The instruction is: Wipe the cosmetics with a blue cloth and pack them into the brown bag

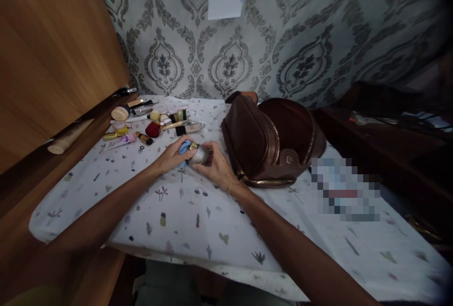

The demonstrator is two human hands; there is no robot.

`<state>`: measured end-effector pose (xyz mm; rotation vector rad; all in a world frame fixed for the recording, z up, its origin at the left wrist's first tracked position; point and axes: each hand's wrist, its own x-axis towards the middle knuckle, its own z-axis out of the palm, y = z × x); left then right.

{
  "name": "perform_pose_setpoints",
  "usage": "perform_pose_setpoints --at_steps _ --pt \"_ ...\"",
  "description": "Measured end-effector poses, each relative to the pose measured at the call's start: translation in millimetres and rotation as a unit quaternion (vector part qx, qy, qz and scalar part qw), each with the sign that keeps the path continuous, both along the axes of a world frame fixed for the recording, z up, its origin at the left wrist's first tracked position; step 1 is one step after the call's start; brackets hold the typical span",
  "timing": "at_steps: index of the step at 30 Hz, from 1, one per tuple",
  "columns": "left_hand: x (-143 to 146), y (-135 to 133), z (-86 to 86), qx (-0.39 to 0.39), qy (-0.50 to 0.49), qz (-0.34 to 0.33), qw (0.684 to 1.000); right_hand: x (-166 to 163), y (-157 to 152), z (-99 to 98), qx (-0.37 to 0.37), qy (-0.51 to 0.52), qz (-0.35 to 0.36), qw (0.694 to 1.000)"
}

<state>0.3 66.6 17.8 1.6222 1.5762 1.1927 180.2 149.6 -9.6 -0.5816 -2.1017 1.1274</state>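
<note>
Backdrop is formed by a wall (230, 44) covered in grey patterned paper. Left side is taken up by a wooden cabinet (53, 46). The table is covered by a white printed cloth (219, 221). A brown bag (244, 136), unzipped, is stood on it, right of centre. Pixelated patch (343, 190) to the right of the bag; contents can't be told. Cosmetics are scattered at the back left, a pink-and-white tube (122, 141) and a red item (153, 130) among them.

Glass body of a gold-necked bottle (200, 156) is gripped by the right hand (219, 170), fingers curled round it. Bottle is held over the table, just left of the bag. Blue cloth (183, 147) is pinched in the left hand (172, 153) and pressed against the bottle's neck side.
</note>
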Motion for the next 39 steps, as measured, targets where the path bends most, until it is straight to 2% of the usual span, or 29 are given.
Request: perform_pose_setpoints --at_steps 3,10,16,22,24,27,31,33,36,39 --pt "0 -1 0.0 0.013 0.023 0.007 1.0 0 3 -0.7 -0.027 0.012 0.015 0.999" --pt "0 -1 -0.3 0.062 0.081 -0.006 0.995 0 5 4.1 0.009 -0.015 0.007 1.0" --pt "1 -1 1.9 0.122 0.101 -0.003 0.987 2 1 9.7 0.008 -0.042 0.008 0.999" --pt "-2 -2 -0.8 0.091 -0.031 0.003 0.995 1 4 6.6 -0.067 -0.016 -0.011 0.998" --pt "-5 0 -2.9 0.077 -0.048 0.018 0.996 0 7 3.9 -0.093 -0.001 -0.016 0.996" --pt "-9 5 -4.1 0.086 0.0 0.081 0.993 -1 10 1.3 -0.122 0.012 -0.019 0.992" --pt "-8 4 0.0 0.124 0.12 0.155 0.973 -2 11 0.4 -0.143 0.021 -0.034 0.989" --pt "-2 0 1.9 0.139 0.19 0.136 0.962 -3 12 -0.4 -0.141 0.025 -0.045 0.989" --pt "9 -5 0.6 0.154 0.284 0.059 0.945 -4 13 -2.2 -0.138 0.034 -0.038 0.989" --pt "16 -5 -3.6 0.147 0.305 0.029 0.941 -4 13 -3.4 -0.128 0.039 -0.025 0.991"
